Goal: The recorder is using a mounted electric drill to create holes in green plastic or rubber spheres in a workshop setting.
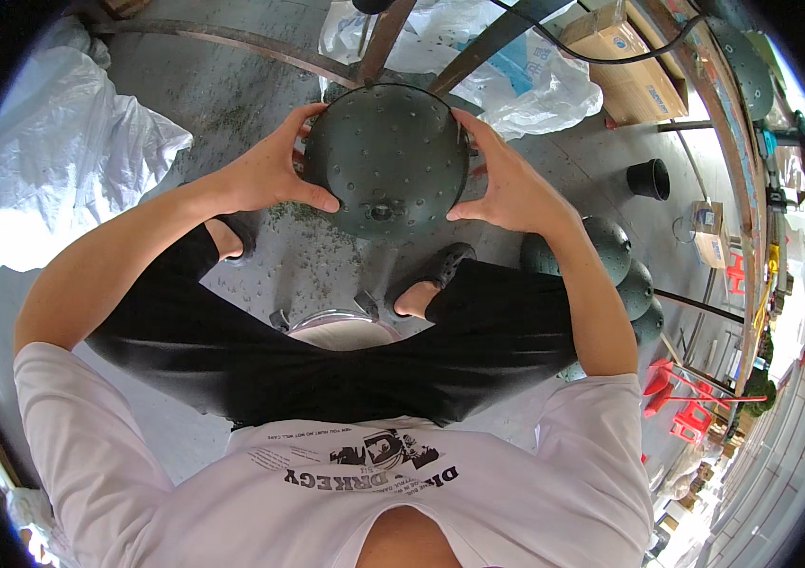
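Observation:
Held between my two hands is a dark green, rounded plastic shell studded with small bumps, with a hole near its lower edge. My left hand grips its left side, the thumb on the near face and the fingers partly hidden round the rim. On the opposite side my right hand clasps the rim in the same way, its thumb at the lower right. The shell is in front of my spread knees, above the grey floor. Whether its far end rests on the metal bars behind it, I cannot tell.
Similar green shells lie by my right knee, near a black pot. Clear plastic sheeting is at left; a plastic bag and cardboard box stand beyond. Green scraps litter the floor. A workbench edge runs along the right.

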Demonstrator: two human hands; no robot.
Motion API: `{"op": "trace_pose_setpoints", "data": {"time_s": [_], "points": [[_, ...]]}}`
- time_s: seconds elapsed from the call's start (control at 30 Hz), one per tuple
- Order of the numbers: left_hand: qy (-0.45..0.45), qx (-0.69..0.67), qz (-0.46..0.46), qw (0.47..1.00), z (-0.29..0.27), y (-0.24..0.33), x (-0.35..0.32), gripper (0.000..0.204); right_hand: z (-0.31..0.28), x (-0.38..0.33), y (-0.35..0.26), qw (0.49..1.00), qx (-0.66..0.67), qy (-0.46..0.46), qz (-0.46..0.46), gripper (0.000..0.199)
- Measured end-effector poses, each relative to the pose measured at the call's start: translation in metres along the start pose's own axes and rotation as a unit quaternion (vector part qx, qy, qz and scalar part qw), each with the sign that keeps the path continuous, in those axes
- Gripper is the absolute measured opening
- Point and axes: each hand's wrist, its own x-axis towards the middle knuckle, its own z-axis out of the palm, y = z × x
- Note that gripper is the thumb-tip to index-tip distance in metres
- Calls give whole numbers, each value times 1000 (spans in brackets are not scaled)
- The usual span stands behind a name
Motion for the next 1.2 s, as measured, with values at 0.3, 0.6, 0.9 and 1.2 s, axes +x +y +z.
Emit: {"op": "trace_pose_setpoints", "data": {"time_s": [0.3,0.6,0.9,1.2], "points": [[-12,23,-20,999,-11,-9,15,122,14,31,9,1000,27,-11,0,126],[1,17,-13,1000,-31,-14,30,121,27,65,30,998,52,16,12,120],[38,19,-4,999,-38,-12,41,124,26,89,28,996,87,11,17,127],[70,79,55,993,-51,-15,46,119,21,103,24,995,83,42,-25,129]]}}
